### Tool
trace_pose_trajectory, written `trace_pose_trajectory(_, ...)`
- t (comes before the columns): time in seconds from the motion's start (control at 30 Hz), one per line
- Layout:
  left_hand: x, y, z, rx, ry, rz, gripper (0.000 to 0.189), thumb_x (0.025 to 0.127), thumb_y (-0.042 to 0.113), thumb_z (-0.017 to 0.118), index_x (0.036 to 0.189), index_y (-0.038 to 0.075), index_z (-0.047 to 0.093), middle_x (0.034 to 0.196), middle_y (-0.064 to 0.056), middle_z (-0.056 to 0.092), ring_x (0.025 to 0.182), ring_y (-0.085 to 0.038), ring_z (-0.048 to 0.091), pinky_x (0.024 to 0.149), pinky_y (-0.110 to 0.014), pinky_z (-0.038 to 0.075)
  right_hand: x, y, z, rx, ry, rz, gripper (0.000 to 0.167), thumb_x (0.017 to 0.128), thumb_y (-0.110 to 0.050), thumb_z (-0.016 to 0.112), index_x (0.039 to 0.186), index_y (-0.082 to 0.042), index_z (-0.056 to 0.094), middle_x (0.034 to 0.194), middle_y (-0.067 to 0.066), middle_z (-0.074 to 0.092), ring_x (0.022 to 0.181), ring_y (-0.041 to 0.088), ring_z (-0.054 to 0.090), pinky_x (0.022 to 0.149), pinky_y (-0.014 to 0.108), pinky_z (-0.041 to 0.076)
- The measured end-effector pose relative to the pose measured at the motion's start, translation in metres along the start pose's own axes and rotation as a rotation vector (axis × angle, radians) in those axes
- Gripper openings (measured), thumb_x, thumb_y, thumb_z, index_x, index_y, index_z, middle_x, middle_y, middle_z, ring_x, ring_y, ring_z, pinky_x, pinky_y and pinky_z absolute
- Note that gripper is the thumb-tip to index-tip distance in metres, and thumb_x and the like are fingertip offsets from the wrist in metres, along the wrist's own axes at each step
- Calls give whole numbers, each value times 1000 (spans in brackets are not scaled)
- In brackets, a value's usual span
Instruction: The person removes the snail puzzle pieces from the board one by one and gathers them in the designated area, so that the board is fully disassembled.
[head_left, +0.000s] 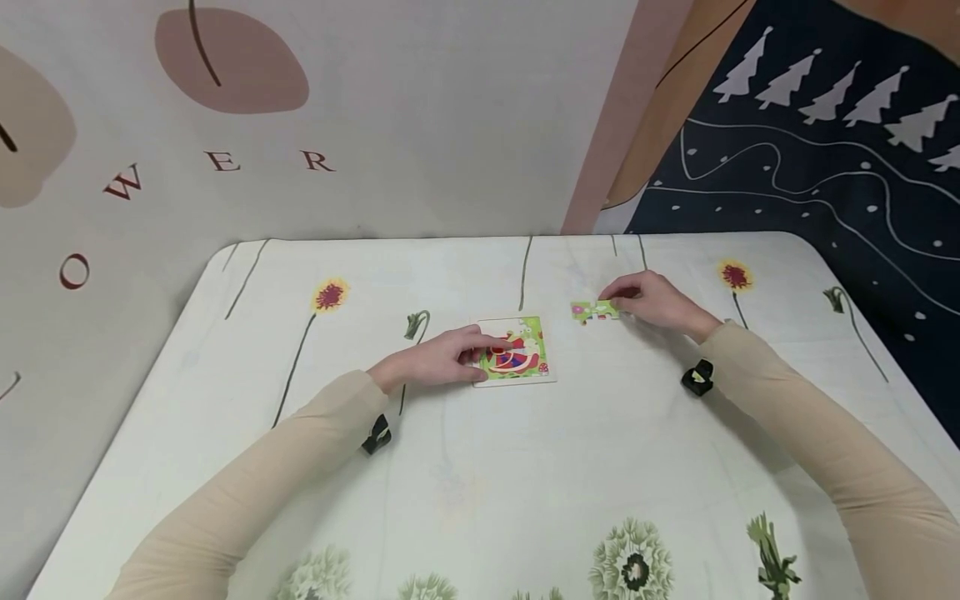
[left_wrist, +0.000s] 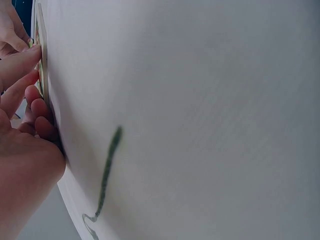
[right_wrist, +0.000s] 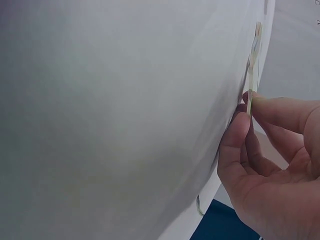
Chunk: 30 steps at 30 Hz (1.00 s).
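Observation:
A square jigsaw puzzle board [head_left: 534, 367] with a red, blue and green picture lies flat on the table. My left hand [head_left: 442, 357] rests at its left side, with the index finger stretched over the picture and the thumb near the lower edge. In the left wrist view, other fingers of that hand [left_wrist: 25, 145] are bent against the board's side. To the right of the board, my right hand [head_left: 651, 300] pinches a green puzzle piece [head_left: 606, 308] by its right end. The right wrist view shows that piece edge-on [right_wrist: 254, 52] between thumb and fingers. Another green section with a pink spot [head_left: 580, 310] adjoins it.
A white cloth [head_left: 480, 483] printed with flowers and stems covers the table. Behind it rises a pale wall hanging [head_left: 450, 125] with letters. A dark fabric [head_left: 810, 183] with white trees borders the right side. Black wrist devices [head_left: 697, 379] sit under both sleeves.

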<state>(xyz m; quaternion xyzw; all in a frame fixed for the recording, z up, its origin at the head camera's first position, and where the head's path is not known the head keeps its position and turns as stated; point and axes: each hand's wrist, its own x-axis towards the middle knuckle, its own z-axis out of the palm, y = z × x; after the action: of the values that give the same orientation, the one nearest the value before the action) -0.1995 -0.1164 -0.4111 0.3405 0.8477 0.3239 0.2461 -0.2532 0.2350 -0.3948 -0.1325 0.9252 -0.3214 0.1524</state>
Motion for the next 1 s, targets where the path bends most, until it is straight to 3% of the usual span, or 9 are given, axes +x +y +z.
trace_pose_trajectory(0.57, 2, 1, 1, -26, -10, -14, 53, 92, 12, 67, 144, 11, 54, 95, -5, 47, 84, -15, 43, 75, -24, 38, -3, 4, -3, 2, -9, 6, 26, 99, -5, 54, 121, 1, 67, 126, 23, 64, 113, 32, 56, 99, 45, 42)
trace_pose_trajectory(1.0, 2, 7, -3, 33, -6, -11, 51, 92, 10, 67, 142, 11, 57, 90, -4, 48, 82, -15, 43, 73, -25, 37, -3, -6, 2, 49, 17, -37, 26, 100, -10, 56, 122, -2, 67, 121, 20, 66, 108, 28, 57, 89, 35, 43)
